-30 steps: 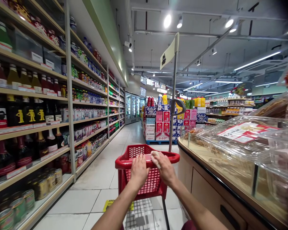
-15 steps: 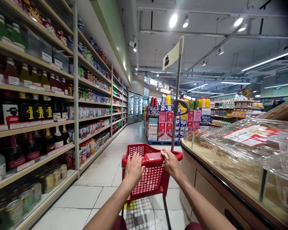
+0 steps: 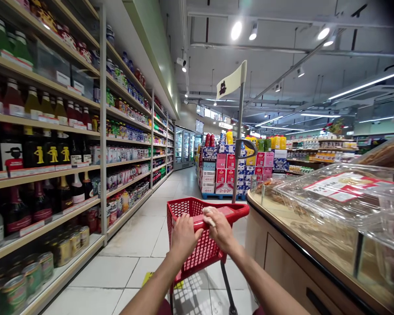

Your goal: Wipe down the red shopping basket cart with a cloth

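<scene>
Right in front of me stands a small red shopping cart [image 3: 202, 256] with a plastic mesh basket, turned at a slant. My left hand [image 3: 184, 235] is wrapped over the left part of its red handle [image 3: 228, 213], thumb toward the middle. Close beside it, my right hand [image 3: 220, 228] presses a crumpled white cloth [image 3: 210, 215] against the handle's middle; whether it is fabric or paper I cannot tell. A grey pole [image 3: 239, 127] rises from the cart's right side, bearing a cream flag [image 3: 230, 82] with a dark animal figure.
Shelves [image 3: 49, 168] of bottles and cans line the left side. On the right, a rounded wooden counter [image 3: 276, 245] comes close to the cart and carries clear plastic food boxes [image 3: 331, 192]. Stacked drink cartons [image 3: 225, 175] stand ahead, beside the tiled aisle [image 3: 174, 188].
The cart has turned, its handle now slanting. My right hand has slid left along the handle with the cloth, nearer to my left hand. My left hand's fingers have curled over the handle.
</scene>
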`<move>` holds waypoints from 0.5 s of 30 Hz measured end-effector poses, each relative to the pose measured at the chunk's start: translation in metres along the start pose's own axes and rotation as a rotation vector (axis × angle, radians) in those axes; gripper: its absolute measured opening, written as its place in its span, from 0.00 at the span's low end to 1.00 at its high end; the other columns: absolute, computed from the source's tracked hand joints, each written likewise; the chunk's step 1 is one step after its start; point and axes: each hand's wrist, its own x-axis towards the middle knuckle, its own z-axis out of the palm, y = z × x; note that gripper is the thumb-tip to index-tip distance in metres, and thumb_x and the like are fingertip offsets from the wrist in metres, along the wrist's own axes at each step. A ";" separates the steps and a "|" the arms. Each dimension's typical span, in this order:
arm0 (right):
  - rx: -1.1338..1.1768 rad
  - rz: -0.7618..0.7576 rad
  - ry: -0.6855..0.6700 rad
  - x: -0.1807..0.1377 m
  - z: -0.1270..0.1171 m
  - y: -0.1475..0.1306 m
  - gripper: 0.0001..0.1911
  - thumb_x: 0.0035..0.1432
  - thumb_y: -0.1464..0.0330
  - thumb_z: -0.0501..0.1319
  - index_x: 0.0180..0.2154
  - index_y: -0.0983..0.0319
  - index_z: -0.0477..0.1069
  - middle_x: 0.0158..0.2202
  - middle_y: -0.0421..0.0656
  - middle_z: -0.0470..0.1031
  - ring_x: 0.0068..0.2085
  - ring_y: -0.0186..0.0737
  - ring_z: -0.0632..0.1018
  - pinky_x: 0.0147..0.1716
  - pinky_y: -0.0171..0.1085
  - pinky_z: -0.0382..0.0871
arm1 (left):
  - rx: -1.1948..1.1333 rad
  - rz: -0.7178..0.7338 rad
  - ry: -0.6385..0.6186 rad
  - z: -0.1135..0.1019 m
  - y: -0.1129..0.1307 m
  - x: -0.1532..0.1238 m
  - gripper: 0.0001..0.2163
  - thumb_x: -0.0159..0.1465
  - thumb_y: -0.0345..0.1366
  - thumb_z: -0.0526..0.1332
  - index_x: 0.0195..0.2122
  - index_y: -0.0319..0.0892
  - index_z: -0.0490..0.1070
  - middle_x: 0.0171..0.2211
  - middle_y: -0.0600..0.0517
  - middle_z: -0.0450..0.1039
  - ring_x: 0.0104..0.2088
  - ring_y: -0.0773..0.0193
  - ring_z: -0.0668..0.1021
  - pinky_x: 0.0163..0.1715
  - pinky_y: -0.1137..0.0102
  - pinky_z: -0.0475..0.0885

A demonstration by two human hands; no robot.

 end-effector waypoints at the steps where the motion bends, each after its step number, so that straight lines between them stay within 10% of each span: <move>1: 0.014 -0.042 -0.029 -0.001 0.001 -0.002 0.16 0.55 0.72 0.49 0.44 0.58 0.68 0.49 0.43 0.70 0.52 0.40 0.67 0.55 0.46 0.56 | -0.022 0.019 -0.006 0.000 0.004 0.000 0.19 0.58 0.41 0.54 0.47 0.35 0.65 0.51 0.41 0.65 0.55 0.53 0.64 0.56 0.59 0.54; 15: 0.113 0.119 0.094 -0.034 -0.029 0.013 0.14 0.56 0.66 0.50 0.42 0.59 0.69 0.46 0.44 0.71 0.50 0.42 0.70 0.49 0.44 0.64 | -0.202 0.018 -0.228 0.019 0.037 -0.012 0.29 0.61 0.49 0.44 0.58 0.33 0.52 0.59 0.43 0.53 0.60 0.57 0.54 0.58 0.57 0.47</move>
